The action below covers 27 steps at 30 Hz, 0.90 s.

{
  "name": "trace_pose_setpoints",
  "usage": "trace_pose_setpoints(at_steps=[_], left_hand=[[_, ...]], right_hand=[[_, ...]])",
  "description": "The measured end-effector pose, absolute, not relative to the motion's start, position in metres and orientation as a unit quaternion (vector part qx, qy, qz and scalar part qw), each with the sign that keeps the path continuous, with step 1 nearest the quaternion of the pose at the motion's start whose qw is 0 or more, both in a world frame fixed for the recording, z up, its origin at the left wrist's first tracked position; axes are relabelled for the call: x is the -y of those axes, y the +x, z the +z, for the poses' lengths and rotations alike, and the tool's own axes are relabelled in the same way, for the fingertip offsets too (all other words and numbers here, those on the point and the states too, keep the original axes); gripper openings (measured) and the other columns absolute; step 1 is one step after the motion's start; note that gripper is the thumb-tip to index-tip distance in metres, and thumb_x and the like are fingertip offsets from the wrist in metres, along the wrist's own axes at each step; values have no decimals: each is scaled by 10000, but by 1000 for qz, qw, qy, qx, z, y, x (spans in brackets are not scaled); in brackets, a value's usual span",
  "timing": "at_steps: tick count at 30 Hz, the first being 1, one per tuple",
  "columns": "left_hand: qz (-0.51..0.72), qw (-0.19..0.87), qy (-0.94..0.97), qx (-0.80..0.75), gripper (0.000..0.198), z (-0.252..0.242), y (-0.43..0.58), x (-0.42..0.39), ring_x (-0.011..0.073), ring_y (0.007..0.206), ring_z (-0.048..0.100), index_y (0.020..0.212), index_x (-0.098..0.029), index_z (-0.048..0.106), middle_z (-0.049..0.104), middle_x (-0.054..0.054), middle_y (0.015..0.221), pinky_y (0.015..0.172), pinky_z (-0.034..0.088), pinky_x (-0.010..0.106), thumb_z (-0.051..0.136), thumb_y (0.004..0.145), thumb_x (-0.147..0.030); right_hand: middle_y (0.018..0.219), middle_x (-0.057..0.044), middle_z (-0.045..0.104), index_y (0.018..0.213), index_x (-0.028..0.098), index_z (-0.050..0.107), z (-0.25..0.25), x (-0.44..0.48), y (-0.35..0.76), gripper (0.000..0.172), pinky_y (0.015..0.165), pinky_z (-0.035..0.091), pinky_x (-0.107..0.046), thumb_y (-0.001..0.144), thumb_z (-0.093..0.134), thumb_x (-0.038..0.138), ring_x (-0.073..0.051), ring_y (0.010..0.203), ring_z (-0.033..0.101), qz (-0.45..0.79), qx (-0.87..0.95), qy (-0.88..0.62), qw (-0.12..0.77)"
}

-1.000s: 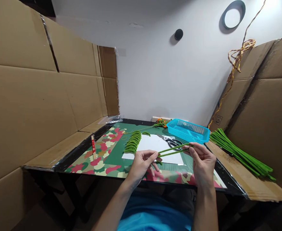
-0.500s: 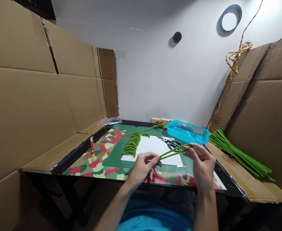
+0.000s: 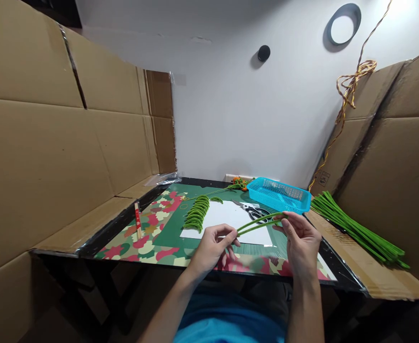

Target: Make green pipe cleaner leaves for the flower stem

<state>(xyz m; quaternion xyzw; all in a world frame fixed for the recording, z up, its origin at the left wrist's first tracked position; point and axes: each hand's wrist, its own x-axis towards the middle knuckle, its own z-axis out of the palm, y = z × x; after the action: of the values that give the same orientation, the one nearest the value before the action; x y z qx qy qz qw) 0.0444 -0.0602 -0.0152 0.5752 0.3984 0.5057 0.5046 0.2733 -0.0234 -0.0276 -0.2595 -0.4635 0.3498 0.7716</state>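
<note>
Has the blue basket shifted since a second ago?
No. The blue basket lies where it did, its left end still just behind the scissors by the white paper.

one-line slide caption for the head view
Left hand and right hand hold two green pipe-cleaner strands above white paper.

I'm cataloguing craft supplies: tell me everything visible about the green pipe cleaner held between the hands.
The green pipe cleaner is thin, fuzzy and bright green, seemingly doubled: two strands run side by side, meeting at the left hand and parting slightly toward the right hand. Both hands pinch its ends. It is held in the air over the white sheet, slanting up to the right, touching nothing else.
</note>
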Motion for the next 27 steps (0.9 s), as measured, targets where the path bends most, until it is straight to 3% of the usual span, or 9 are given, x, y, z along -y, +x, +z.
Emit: trace_pose_setpoints(at_steps=[7,14,27], left_hand=[[508,511,568,-396,458,-17,42,59,82,392,584,872,-142,648,676,6,730,309,404,155,744,884,-589],[510,521,559,-395,458,-20,42,57,74,385,561,863,-160,602,622,-30,646,304,371,134,720,899,-601],[509,523,563,-387,473,-20,42,56,83,389,580,850,-161,590,632,-23,667,301,365,140,692,911,-618]], right_hand=[[1098,-98,812,1011,216,811,-27,23,274,182,688,706,-366,855,865,292,-282,1004,792,340,479,-237,774],[960,-103,835,974,188,794,-30,22,276,191,722,707,-413,833,888,276,-285,871,820,358,482,-220,769],[947,-88,835,952,194,808,-29,22,277,164,669,707,-356,824,892,253,-259,846,816,349,479,-226,773]])
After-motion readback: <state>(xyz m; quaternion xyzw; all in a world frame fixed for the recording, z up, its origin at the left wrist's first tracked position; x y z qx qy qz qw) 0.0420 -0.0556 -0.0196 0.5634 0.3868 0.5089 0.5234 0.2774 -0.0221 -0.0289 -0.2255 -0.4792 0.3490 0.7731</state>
